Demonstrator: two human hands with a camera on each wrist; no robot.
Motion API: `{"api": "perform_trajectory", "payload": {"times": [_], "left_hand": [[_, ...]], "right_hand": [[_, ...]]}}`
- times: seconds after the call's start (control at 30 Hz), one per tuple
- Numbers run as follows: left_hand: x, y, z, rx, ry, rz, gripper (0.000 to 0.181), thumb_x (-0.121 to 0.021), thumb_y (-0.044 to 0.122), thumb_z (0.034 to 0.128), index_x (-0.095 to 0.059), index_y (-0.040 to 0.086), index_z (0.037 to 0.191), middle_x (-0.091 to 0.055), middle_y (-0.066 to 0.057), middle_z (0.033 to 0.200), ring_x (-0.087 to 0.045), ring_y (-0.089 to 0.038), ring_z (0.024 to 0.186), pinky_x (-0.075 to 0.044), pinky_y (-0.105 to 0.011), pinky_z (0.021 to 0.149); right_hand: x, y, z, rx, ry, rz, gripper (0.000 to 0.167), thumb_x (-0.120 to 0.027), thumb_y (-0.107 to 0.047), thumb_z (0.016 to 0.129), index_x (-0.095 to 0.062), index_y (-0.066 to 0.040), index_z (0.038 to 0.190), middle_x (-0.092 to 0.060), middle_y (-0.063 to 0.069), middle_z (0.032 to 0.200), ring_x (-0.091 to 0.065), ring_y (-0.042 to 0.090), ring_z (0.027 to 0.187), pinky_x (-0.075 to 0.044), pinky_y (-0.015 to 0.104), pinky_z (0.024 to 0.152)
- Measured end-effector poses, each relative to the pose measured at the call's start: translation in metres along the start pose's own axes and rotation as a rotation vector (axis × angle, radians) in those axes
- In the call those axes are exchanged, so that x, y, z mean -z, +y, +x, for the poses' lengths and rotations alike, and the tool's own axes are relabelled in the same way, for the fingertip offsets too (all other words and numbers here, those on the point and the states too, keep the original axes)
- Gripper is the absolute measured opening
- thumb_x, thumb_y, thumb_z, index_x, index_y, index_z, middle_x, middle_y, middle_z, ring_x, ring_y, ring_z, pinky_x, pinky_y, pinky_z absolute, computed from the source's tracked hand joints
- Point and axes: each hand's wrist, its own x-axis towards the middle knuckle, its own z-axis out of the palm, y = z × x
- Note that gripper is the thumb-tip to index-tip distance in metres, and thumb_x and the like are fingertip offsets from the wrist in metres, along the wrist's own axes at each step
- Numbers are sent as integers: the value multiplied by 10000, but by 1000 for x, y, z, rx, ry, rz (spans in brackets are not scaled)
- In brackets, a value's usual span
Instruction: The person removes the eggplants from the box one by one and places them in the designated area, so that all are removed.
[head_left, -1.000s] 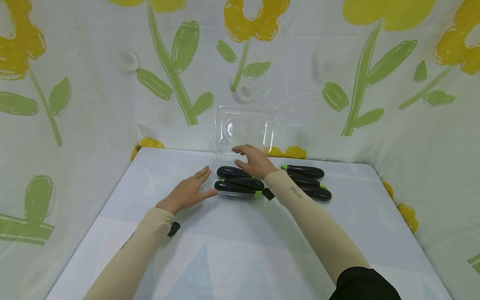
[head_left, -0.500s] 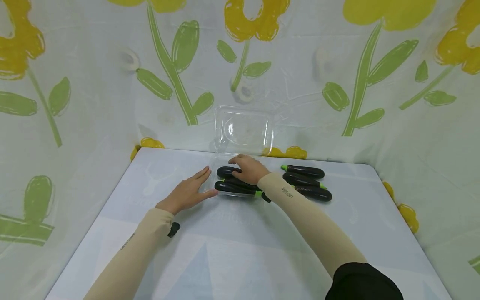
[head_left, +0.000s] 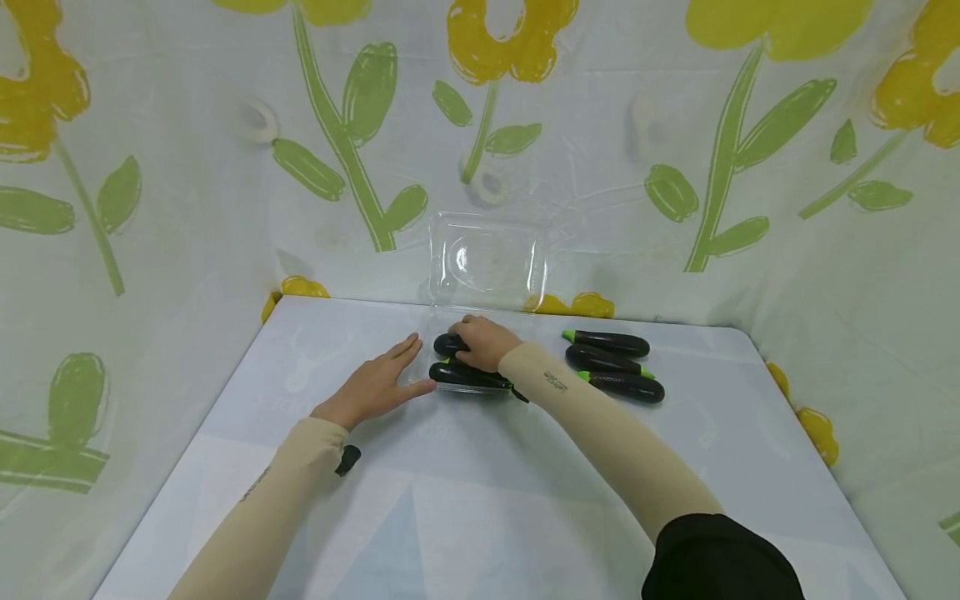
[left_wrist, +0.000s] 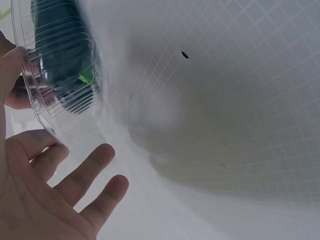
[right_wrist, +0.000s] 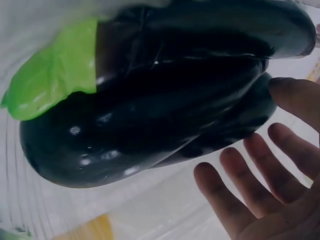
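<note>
A clear plastic box [head_left: 517, 313] holds several dark eggplants [head_left: 467, 375]. My left hand [head_left: 371, 390] lies at its left side with fingers spread; in the left wrist view that hand [left_wrist: 45, 190] touches the box rim [left_wrist: 34, 95] with thumb and a fingertip. Above the box my right hand [head_left: 487, 343] covers part of the far eggplant [head_left: 447, 343]. From the right wrist, the hand [right_wrist: 270, 195] has its fingers apart beside the stacked eggplants [right_wrist: 125, 125], one with a green stem end [right_wrist: 60, 70]; its thumb is at one's end, contact unclear.
The box's clear lid [head_left: 491, 262] stands raised against the flowered backdrop [head_left: 592, 183] at the table's back edge. Right of the box, three more eggplants [head_left: 611, 342] with green stem ends lie on the white table [head_left: 480, 500].
My right hand has moved left and down toward the eggplants in the box, uncovering more of the three at the right. The left hand has stayed in place.
</note>
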Motion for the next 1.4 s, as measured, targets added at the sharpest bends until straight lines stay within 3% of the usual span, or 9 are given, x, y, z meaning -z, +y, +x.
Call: {"api": "perform_trajectory", "payload": {"times": [0.23,0.57,0.97,1.4], "left_hand": [[-1,-2,0,-4,5,6,915,-599,631,944,-271,99,1611,-184,-47,1685,-287,-338,1496,-286,-553,1181],[-2,-4,1,-10,11,1,931,-597,651,933,-264,114,1616,-179,-25,1687,-283,-320,1500,-286,-540,1185],[-3,-2,3,6,-1,-1,923,-604,637,937,-253,126,1621,-171,-20,1689,-270,-314,1507,-279,-547,1186],[-2,-4,2,6,-6,4,934,-574,670,936,-251,123,1621,-164,-26,1690,-284,-321,1500,-293,-548,1180]], "right_hand": [[1,-2,5,-21,-71,-1,456,-660,-230,1008,-557,-110,1435,-606,91,1340,-592,200,1192,-449,351,1082],[8,7,4,23,-83,7,429,-635,-141,1015,-549,-65,1429,-620,122,1366,-577,248,1265,-413,372,1123],[8,13,7,-36,-134,27,451,-638,-169,1017,-535,-135,1455,-604,74,1401,-557,210,1281,-393,373,1137],[3,13,9,-60,-109,1,438,-638,-193,1019,-540,-167,1445,-613,71,1376,-562,211,1269,-415,383,1118]]}}
